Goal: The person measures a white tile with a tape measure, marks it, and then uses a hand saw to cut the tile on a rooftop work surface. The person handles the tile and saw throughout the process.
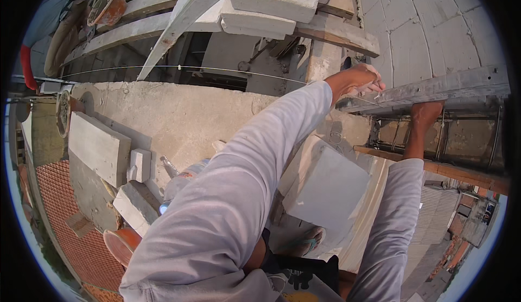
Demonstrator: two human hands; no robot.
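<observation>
Both my arms, in pale grey sleeves, reach toward a grey wooden beam (450,86) that lies along the face of a block wall (429,25). My left hand (359,80) is over the beam's left end, its fingers bent and drawn together at the top edge. A small pale bit shows under those fingertips; I cannot make out what they hold. A thin white string (244,73) runs from the far left, passes behind my left forearm and shows again by the beam. My right hand (426,112) comes up from below against the beam, its fingers hidden behind the wood.
Pale blocks (100,147) lie on the concrete ledge at left, with a plastic bottle (182,182) and an orange bucket (122,245). A large block (328,185) sits between my arms. Beyond the ledge is a deep opening (230,57); roofs (434,215) lie far below at right.
</observation>
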